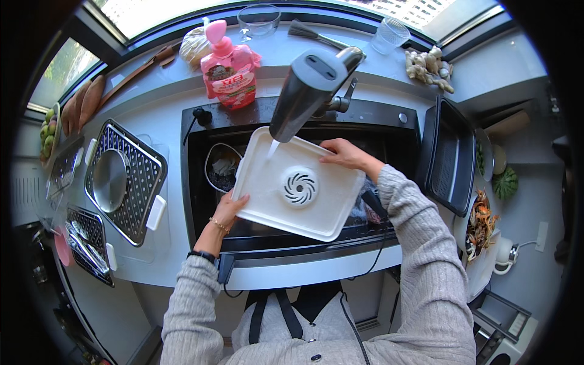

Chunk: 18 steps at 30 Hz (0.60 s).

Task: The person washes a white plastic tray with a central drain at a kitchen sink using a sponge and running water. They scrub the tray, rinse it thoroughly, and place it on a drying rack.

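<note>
Over a black sink [255, 244], both hands hold a white plastic tray [269, 191] with a raised round centre cut by curved slots. My left hand [226, 211] grips its lower left corner, with a bracelet and a black band on that wrist. At the upper right edge, my right hand [349, 156] pinches the rim. Water runs onto the tray from the dark tap head [305, 91] above it. A strainer basket [223, 166] with scraps is partly visible in the sink behind the tray. Something in clear plastic [367, 212] lies under its right side, mostly hidden.
A pink dish soap bottle [230, 73] stands behind the sink, left of the tap. Perforated metal racks [141, 182] with white handles occupy the left counter. On the right are black bins [449, 155] and a plate of crabs [480, 228]. Ginger [426, 68] sits on the back ledge.
</note>
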Motion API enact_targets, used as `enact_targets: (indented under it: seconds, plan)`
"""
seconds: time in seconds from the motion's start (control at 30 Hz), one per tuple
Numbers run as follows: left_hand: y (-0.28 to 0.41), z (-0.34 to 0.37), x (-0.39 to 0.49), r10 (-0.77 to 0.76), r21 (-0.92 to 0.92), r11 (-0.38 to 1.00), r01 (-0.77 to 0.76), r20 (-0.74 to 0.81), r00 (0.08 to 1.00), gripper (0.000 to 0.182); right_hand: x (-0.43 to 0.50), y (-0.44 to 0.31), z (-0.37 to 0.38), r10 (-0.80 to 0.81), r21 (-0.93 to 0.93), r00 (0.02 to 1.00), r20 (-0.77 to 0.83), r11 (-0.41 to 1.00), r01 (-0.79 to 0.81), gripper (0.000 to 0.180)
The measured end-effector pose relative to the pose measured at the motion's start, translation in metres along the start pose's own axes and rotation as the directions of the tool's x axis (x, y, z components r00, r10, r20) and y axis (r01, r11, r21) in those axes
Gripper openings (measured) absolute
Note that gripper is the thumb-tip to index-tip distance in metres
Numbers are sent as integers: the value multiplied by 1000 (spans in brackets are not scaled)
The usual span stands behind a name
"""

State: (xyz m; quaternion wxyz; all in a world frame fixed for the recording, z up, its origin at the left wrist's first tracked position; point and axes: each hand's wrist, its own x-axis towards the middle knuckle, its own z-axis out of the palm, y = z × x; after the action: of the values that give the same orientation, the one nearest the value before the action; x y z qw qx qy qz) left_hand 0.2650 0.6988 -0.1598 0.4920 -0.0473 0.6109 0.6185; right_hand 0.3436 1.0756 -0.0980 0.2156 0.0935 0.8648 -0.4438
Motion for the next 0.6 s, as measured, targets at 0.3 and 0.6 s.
enact_targets:
  seconds: [0.3,0.6]
  plan:
    - [-6,43,36,-96,-370,928,43,-125,988,49,-33,-15,-24,35,227,996,-84,974,-15,24]
    - [-43,81,17,117,-430,884,-183,-175,978,43,-40,0,40,37,603,953,-301,782,160,38]
